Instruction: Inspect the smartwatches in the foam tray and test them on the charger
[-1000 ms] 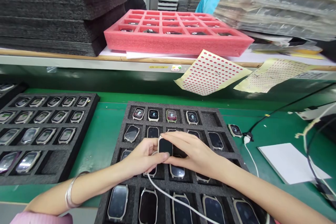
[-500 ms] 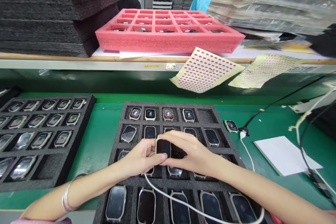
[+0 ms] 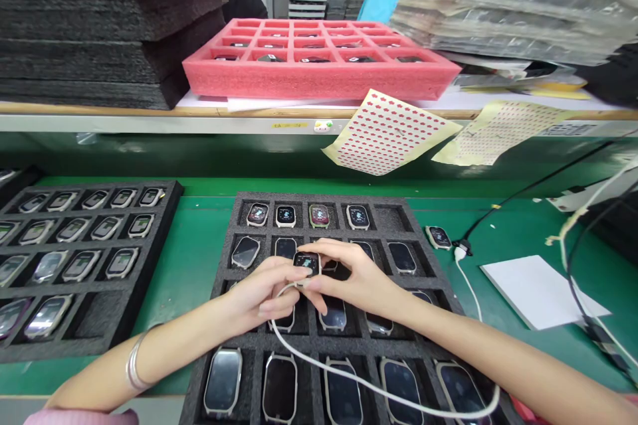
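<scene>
Between my hands is a smartwatch body (image 3: pixel 306 261) without a strap, its screen lit with a watch face. My left hand (image 3: pixel 264 289) grips its left side, thumb across the lower screen, with a white cable (image 3: pixel 319 366) running out beneath those fingers. On the other side, my right hand (image 3: pixel 351 272) pinches the watch by its right edge. What the cable's end touches is hidden by the fingers. Directly below lies a dark foam tray (image 3: pixel 312 347) with watch bodies in its compartments; several in the back row have lit screens, and the back right compartment holds none.
Another dark foam tray of watches (image 3: pixel 149 265) lies to the left. A lit watch (image 3: pixel 438 237), a black cable (image 3: pixel 491 212) and a white pad (image 3: pixel 541 292) are at the right. Above, a shelf carries a pink foam tray (image 3: pixel 319 80) and stacked black foam (image 3: pixel 90 60); sticker sheets (image 3: pixel 391 133) hang down.
The watch's screen has gone from dark to lit. Both hands have tilted the watch and shifted it slightly; the fingers of my right hand have moved lower around it.
</scene>
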`<state>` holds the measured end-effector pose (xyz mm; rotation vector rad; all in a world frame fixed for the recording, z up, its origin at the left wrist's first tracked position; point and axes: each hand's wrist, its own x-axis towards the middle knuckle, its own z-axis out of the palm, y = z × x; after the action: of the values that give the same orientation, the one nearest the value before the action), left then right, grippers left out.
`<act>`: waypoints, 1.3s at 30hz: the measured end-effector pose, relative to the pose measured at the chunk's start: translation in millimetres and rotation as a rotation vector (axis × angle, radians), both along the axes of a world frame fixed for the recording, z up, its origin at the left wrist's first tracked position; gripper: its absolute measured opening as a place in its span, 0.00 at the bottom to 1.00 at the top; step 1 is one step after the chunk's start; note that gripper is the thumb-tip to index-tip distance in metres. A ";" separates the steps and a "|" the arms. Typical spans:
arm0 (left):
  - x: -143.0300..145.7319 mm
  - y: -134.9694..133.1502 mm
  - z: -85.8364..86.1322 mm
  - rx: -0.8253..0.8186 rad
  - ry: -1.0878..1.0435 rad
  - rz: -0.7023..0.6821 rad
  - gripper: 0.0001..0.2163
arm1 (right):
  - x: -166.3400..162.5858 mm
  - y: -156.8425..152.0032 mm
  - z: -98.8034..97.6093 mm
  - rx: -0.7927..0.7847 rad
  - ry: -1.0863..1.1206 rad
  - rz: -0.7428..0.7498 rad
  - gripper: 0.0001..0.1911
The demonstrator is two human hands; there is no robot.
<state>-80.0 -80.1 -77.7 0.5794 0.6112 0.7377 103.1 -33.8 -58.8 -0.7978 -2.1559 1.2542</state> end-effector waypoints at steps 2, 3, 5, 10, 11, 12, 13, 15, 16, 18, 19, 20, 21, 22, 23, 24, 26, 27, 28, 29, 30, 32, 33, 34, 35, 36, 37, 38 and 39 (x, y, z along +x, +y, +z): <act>-0.9 1.2 1.9 -0.013 -0.054 -0.003 0.10 | -0.4 1.7 0.4 -0.187 0.086 0.028 0.19; -1.4 1.5 3.3 -0.011 -0.072 -0.012 0.10 | -0.3 2.3 0.6 -0.271 0.130 0.047 0.18; -2.3 1.2 6.0 0.013 -0.088 -0.028 0.10 | 0.3 2.9 0.6 -0.400 0.201 0.080 0.18; -3.7 -4.2 8.9 0.161 0.010 -0.051 0.11 | 1.7 3.3 -0.6 -0.559 0.335 0.211 0.21; -4.0 -5.7 9.0 0.193 0.032 -0.051 0.11 | 1.9 3.9 -0.3 -0.564 0.344 0.245 0.21; -4.4 -7.1 9.1 0.223 0.048 -0.052 0.11 | 2.1 4.6 0.3 -0.562 0.351 0.276 0.20; -4.6 -8.5 9.3 0.249 0.061 -0.056 0.11 | 2.4 5.5 1.4 -0.554 0.357 0.307 0.19; -4.7 -10.8 10.2 0.297 0.100 -0.073 0.11 | 3.4 7.3 4.8 -0.519 0.372 0.359 0.17; -4.3 -11.6 11.0 0.319 0.130 -0.079 0.11 | 4.1 8.0 6.8 -0.483 0.371 0.379 0.16; -2.7 -12.8 12.8 0.358 0.203 -0.072 0.12 | 5.9 8.4 10.2 -0.350 0.336 0.398 0.17; -1.5 -13.2 13.6 0.368 0.243 -0.050 0.12 | 6.9 8.0 11.2 -0.254 0.301 0.392 0.19; -0.1 -13.4 14.0 0.368 0.281 -0.017 0.12 | 7.9 7.3 11.6 -0.148 0.261 0.373 0.21; 1.2 -13.4 13.9 0.362 0.315 0.019 0.12 | 8.8 6.3 11.4 -0.041 0.217 0.347 0.25; 2.4 -13.4 13.1 0.356 0.342 0.057 0.12 | 9.5 5.0 10.5 0.061 0.174 0.313 0.27; 3.4 -13.2 11.8 0.353 0.362 0.091 0.12 | 10.0 3.5 9.2 0.150 0.127 0.277 0.29; 4.0 -13.1 10.0 0.356 0.375 0.114 0.12 | 10.3 2.0 7.8 0.227 0.083 0.241 0.29; 4.3 -12.8 5.6 0.381 0.390 0.127 0.12 | 10.4 -0.9 5.4 0.339 0.009 0.185 0.27; 4.1 -12.7 3.6 0.397 0.400 0.127 0.12 | 10.2 -2.1 4.8 0.377 -0.019 0.167 0.26; 3.7 -12.7 1.9 0.411 0.411 0.124 0.12 | 9.9 -3.1 4.5 0.403 -0.039 0.155 0.26; 3.3 -12.7 0.8 0.421 0.422 0.117 0.12 | 9.7 -3.9 4.6 0.421 -0.054 0.149 0.26; 2.9 -12.7 0.2 0.429 0.430 0.111 0.11 | 9.6 -4.4 4.8 0.434 -0.065 0.146 0.26; 2.5 -12.7 0.3 0.437 0.436 0.099 0.11 | 9.6 -4.9 5.1 0.448 -0.078 0.138 0.25; 2.5 -12.6 0.8 0.436 0.436 0.094 0.11 | 9.8 -4.9 5.0 0.451 -0.081 0.133 0.25; 2.6 -12.4 1.4 0.434 0.434 0.089 0.11 | 10.0 -4.9 4.7 0.454 -0.083 0.127 0.25; 2.8 -12.2 2.0 0.432 0.431 0.087 0.11 | 10.2 -4.9 4.3 0.459 -0.087 0.122 0.25; 2.9 -12.0 2.5 0.431 0.429 0.084 0.11 | 10.4 -4.8 3.8 0.465 -0.093 0.118 0.25; 2.9 -11.8 2.7 0.431 0.430 0.081 0.10 | 10.6 -4.9 3.4 0.471 -0.100 0.116 0.25; 2.8 -11.7 2.7 0.431 0.434 0.079 0.10 | 10.7 -4.9 3.1 0.478 -0.109 0.115 0.25; 2.7 -11.6 2.5 0.433 0.439 0.077 0.10 | 10.7 -5.1 3.0 0.486 -0.118 0.113 0.25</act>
<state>-77.3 -91.7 -75.2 1.1408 0.8892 0.8281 113.9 -38.9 -55.8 -0.5592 -2.4848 0.6914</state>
